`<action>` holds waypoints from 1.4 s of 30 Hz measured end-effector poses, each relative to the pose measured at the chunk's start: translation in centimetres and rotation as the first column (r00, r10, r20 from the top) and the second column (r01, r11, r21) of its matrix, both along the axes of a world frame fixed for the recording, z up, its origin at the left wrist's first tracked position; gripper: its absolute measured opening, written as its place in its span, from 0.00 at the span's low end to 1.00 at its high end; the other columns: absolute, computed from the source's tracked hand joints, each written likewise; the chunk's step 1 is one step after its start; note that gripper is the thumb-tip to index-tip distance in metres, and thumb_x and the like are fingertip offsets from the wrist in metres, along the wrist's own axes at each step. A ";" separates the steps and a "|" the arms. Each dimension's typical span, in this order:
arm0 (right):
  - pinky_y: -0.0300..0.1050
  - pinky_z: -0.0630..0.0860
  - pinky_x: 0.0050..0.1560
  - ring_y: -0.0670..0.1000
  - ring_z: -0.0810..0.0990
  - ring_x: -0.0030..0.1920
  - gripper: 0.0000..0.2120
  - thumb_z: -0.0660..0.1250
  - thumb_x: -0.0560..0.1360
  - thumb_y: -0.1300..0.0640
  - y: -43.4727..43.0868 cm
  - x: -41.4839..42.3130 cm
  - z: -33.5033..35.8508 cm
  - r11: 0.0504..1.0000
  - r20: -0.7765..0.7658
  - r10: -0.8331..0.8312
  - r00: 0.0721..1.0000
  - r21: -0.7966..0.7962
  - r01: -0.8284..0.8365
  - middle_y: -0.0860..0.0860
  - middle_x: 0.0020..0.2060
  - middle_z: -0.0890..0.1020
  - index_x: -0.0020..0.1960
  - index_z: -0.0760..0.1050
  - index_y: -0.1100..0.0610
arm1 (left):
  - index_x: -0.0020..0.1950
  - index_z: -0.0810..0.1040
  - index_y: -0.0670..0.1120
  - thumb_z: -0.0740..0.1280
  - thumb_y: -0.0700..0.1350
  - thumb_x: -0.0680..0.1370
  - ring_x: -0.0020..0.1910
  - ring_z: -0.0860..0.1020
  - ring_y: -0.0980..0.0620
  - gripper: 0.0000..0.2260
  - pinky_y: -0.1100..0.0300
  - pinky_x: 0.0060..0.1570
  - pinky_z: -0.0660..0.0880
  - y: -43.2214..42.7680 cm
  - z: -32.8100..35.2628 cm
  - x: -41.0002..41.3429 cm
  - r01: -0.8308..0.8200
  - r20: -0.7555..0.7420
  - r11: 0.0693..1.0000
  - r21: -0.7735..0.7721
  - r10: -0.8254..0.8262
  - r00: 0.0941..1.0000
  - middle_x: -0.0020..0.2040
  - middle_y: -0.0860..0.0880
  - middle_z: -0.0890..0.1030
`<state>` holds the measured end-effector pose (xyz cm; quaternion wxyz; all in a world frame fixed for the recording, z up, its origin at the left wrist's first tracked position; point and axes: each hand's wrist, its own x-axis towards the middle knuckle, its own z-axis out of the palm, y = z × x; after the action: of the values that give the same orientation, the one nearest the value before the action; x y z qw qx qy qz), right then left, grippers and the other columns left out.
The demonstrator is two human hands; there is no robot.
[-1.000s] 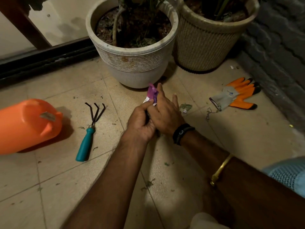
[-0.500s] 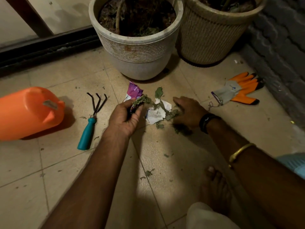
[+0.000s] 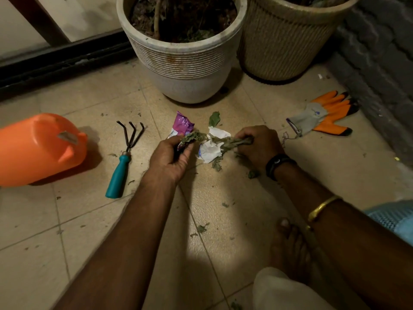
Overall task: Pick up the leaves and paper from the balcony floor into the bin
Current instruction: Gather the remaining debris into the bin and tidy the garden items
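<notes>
While the tiled floor spread dusty under everything, a white ribbed pot stood at the far side with a woven pot just beside it on the right. An orange jug lay on its side at the left. Both hands were low over the tiles in front of the white pot. The left hand curled its fingers round a purple wrapper and a clump of leaves, and the right hand closed round a bunch of leafy stems, knuckles up. An orange and grey glove lay flat near the right wall, well apart from a rake with a teal handle that rested between the jug and the left hand. Crumpled white paper lay on the floor between the two hands, touching the stems. One green leaf lay just beyond it, and small leaf bits were scattered on the tiles nearer the person.
</notes>
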<state>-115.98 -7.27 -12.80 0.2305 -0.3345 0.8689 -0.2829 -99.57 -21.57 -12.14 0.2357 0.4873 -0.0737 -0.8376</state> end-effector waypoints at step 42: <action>0.53 0.83 0.42 0.53 0.83 0.35 0.12 0.76 0.67 0.70 -6.5 13.5 59.7 0.981 0.619 -0.144 0.772 0.192 0.030 0.56 0.38 0.84 0.35 0.81 0.53 | 0.64 0.77 0.38 0.62 0.31 0.78 0.42 0.83 0.49 0.14 0.59 0.45 0.81 4.4 58.9 10.9 -0.366 0.203 0.931 -0.004 0.359 0.911 0.48 0.42 0.84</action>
<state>-102.45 -13.73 46.85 0.5224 -0.1588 0.7770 -0.3133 -88.70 -17.16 46.77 0.3700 0.5781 0.0090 -0.7272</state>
